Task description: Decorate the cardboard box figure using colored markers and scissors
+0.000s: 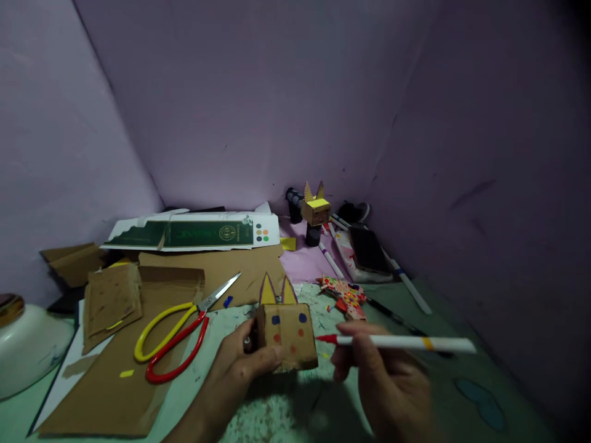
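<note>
My left hand [240, 364] grips a small cardboard box [288, 338] by its left side and lower front. Two pointed yellow ears with dark outlines rise from the box's top. Its front bears two blue dots, with red spots below them. In my right hand [378, 375] is a white felt-tip marker [409, 343], held between thumb and fingers. The marker's red tip points left, close to the box's right edge; whether it touches cannot be made out. Left of the box lie scissors [184, 337] with one yellow and one red handle.
Cardboard sheets [115, 394] cover the left side, near a white bowl-like object [28, 344]. A second eared box [316, 212] stands on a dark cylinder at the back. A phone [369, 249], patterned paper [344, 294] and several markers lie right. Walls close in behind and right.
</note>
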A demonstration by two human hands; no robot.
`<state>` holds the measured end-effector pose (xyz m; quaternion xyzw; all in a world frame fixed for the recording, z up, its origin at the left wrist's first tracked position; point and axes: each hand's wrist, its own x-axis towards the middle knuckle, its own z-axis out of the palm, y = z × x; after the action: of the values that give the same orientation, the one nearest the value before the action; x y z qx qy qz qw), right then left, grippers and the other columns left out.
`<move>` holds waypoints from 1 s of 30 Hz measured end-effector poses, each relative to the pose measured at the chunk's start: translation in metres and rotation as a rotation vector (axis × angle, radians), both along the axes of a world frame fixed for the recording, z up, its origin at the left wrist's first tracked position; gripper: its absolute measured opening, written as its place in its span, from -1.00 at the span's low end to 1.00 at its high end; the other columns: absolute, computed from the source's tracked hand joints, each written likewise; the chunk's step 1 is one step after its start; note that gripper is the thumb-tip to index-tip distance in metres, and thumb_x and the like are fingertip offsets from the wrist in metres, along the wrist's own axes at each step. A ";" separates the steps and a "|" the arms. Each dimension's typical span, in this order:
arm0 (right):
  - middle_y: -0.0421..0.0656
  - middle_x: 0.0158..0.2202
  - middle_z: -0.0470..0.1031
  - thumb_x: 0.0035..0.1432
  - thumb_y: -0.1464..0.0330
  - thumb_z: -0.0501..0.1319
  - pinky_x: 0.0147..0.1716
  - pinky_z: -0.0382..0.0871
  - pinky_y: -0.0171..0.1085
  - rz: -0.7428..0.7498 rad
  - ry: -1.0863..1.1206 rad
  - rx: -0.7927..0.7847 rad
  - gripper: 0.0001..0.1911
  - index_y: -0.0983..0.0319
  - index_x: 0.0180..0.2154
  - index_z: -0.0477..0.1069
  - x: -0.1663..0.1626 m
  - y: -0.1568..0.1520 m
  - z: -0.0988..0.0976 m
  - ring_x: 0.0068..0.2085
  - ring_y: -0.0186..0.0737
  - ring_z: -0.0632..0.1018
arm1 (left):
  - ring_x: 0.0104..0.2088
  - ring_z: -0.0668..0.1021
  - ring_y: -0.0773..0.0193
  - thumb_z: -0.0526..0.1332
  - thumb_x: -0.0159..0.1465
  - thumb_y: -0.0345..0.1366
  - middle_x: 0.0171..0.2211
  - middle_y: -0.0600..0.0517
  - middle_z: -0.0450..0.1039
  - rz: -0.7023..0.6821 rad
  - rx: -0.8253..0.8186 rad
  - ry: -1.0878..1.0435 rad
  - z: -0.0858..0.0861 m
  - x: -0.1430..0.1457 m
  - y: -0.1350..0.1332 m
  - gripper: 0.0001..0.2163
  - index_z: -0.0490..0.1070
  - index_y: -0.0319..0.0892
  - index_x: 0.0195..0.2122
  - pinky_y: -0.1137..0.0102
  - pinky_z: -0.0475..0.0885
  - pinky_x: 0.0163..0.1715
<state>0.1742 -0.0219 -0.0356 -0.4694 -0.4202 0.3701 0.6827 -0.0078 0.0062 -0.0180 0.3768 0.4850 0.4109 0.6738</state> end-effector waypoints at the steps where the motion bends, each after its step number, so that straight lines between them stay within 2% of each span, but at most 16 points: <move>1: -0.21 -0.63 0.50 0.14 -0.01 0.32 -0.61 0.42 -0.32 -0.001 -0.059 -0.020 -0.65 0.14 -0.35 0.62 -0.003 -0.004 -0.002 -0.62 -0.26 0.50 | -0.10 0.65 -0.13 0.43 -0.06 -0.25 -0.20 -0.09 0.69 0.000 0.001 -0.002 0.001 0.001 -0.001 -0.51 0.52 -0.23 -0.06 0.21 0.55 -0.13; 4: -0.17 -0.61 0.47 0.21 0.02 0.27 -0.59 0.40 -0.27 0.032 -0.307 -0.029 -0.67 0.13 -0.35 0.59 -0.008 -0.011 -0.010 -0.58 -0.19 0.49 | -0.05 0.63 -0.16 0.43 -0.07 -0.24 -0.15 -0.12 0.68 0.009 0.003 -0.001 0.003 0.001 -0.003 -0.48 0.51 -0.22 -0.03 0.18 0.54 -0.09; 7: -0.16 -0.60 0.48 0.28 0.07 0.20 -0.58 0.36 -0.28 0.068 -0.426 -0.027 -0.67 0.12 -0.41 0.54 -0.005 -0.012 -0.015 -0.55 -0.17 0.49 | -0.09 0.65 -0.14 0.42 -0.07 -0.26 -0.19 -0.11 0.69 0.026 -0.002 -0.005 0.004 0.002 -0.005 -0.49 0.50 -0.21 -0.04 0.18 0.55 -0.13; 13: -0.18 -0.57 0.46 0.31 0.14 0.17 -0.54 0.30 -0.30 0.112 -0.485 0.005 -0.69 0.14 -0.43 0.46 -0.006 -0.009 -0.012 -0.52 -0.22 0.46 | -0.08 0.65 -0.10 0.42 -0.04 -0.28 -0.14 -0.10 0.68 0.046 -0.011 -0.023 0.003 0.002 -0.007 -0.44 0.42 -0.21 0.02 0.20 0.53 -0.10; 16: -0.21 -0.55 0.46 0.28 0.22 0.16 -0.56 0.26 -0.32 0.162 -0.526 0.059 -0.77 0.15 -0.40 0.44 -0.006 -0.007 -0.012 -0.52 -0.24 0.46 | -0.04 0.63 -0.09 0.42 -0.02 -0.28 -0.12 -0.09 0.67 0.041 0.004 -0.005 0.002 0.001 -0.007 -0.45 0.42 -0.21 0.04 0.23 0.52 -0.10; 21: -0.24 -0.55 0.47 0.21 0.38 0.18 -0.58 0.30 -0.36 0.245 -0.590 0.154 -0.90 0.16 -0.38 0.39 0.001 -0.001 -0.017 -0.56 -0.29 0.47 | -0.05 0.63 -0.12 0.42 -0.03 -0.29 -0.13 -0.11 0.68 0.039 -0.006 -0.020 0.002 0.001 -0.005 -0.48 0.45 -0.23 0.00 0.21 0.52 -0.09; 27: -0.25 -0.61 0.41 0.27 0.31 0.16 -0.65 0.23 -0.34 0.279 -0.523 0.070 -0.82 0.16 -0.41 0.36 0.001 0.002 -0.020 -0.61 -0.30 0.42 | -0.04 0.63 -0.16 0.43 -0.04 -0.29 -0.13 -0.14 0.67 0.051 -0.020 -0.001 0.005 0.002 -0.006 -0.49 0.46 -0.22 -0.02 0.17 0.53 -0.09; 30: -0.24 -0.59 0.41 0.30 0.29 0.13 -0.59 0.26 -0.32 0.275 -0.499 0.099 -0.78 0.16 -0.43 0.32 0.000 0.002 -0.020 -0.57 -0.29 0.43 | -0.01 0.62 -0.19 0.42 -0.03 -0.29 -0.11 -0.16 0.67 0.049 -0.017 -0.006 0.005 0.002 -0.006 -0.48 0.46 -0.22 0.00 0.13 0.52 -0.06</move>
<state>0.1743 -0.0195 -0.0553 -0.4506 -0.6526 0.3113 0.5236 -0.0056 0.0003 -0.0134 0.3581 0.4954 0.4243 0.6681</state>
